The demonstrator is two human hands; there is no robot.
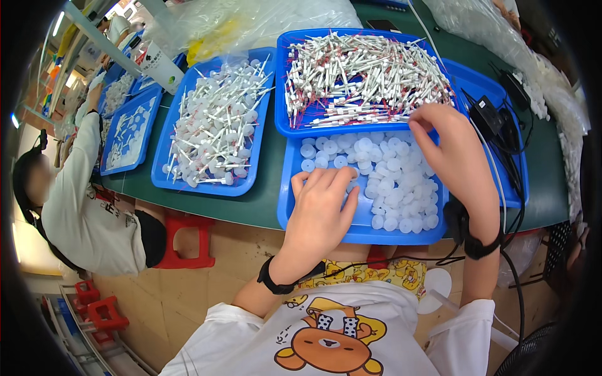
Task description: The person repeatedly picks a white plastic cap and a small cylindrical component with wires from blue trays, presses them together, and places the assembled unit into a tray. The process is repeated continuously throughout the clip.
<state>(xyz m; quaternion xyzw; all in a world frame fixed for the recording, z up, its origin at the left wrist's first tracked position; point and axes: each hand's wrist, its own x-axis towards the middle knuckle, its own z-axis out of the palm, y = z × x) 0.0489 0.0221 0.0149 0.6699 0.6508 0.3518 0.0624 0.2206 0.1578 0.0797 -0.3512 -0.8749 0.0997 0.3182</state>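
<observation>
The white round caps sit loose in the near blue tray, right at the table's front edge, mostly piled toward the tray's right half. The left hand rests palm down on the bare left part of that tray, fingers curled in a loose, narrow grip; can't tell if there's a cap tucked under them. The right hand hovers over the far right corner of the cap pile, right where this tray meets the next one back, fingers bent down in a pinch at the edge, but whatever it's pinching is hidden by the fingers. Both wrists have black straps with cables trailing off.

Just behind is a second blue tray heaped with thin white sticks that have red bits on them. To the left, another blue tray holds white stick-and-disc pieces. Further left are more blue trays with small white parts. A black adapter with wires lies to the right on the green table, clear plastic bags sit at the back, and another person in a white top works at the left end, near a red stool.
</observation>
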